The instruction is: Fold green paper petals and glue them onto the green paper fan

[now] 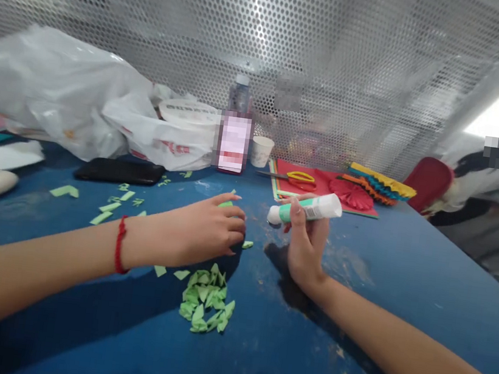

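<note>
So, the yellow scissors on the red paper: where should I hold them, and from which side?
Grip the yellow handles of the scissors from the right, probably: they lie flat on the red paper, blades pointing left, so the loops face that side.

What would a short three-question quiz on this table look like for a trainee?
1. Which hand, left or right, holds the white and green tube?
2. True or false: the yellow-handled scissors lie on the red paper.
3. Fill in the blank: the left hand has a ____ string bracelet on its wrist.

Key:
1. The right hand
2. True
3. Red
</note>
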Demonstrator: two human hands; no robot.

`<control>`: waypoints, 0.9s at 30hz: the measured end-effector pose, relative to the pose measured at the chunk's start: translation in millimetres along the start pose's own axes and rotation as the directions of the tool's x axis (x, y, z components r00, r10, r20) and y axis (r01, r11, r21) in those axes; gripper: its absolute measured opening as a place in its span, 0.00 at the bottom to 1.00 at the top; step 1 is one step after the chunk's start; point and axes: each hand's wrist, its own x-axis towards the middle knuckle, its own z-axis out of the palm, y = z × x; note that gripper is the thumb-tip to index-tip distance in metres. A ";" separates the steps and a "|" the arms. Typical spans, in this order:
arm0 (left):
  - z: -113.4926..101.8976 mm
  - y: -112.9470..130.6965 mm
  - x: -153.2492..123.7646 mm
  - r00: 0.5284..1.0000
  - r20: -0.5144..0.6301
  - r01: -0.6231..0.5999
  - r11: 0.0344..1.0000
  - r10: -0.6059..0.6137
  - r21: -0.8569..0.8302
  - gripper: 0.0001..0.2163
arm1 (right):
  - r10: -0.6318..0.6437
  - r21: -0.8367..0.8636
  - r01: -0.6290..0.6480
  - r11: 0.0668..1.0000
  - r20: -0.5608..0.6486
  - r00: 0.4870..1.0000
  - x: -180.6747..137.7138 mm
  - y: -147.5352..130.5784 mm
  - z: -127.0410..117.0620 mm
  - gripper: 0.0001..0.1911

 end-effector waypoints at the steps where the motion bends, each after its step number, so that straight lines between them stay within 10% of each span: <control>1: -4.7 -1.4 -1.5 1.000 0.004 -0.013 1.000 0.014 -0.026 0.04 | 0.005 -0.035 -0.003 0.999 0.036 0.999 -0.7 0.3 -0.2 0.12; 9: -5.5 -2.8 -15.8 0.991 -0.108 -0.072 0.997 0.076 0.037 0.08 | -0.081 -0.278 0.233 0.932 0.467 0.881 -3.9 9.5 1.4 0.10; 27: 11.0 -9.6 -18.3 0.989 -0.131 -0.066 0.998 0.065 -0.004 0.09 | 0.011 -0.478 0.337 0.811 0.588 0.809 -3.3 9.3 1.0 0.17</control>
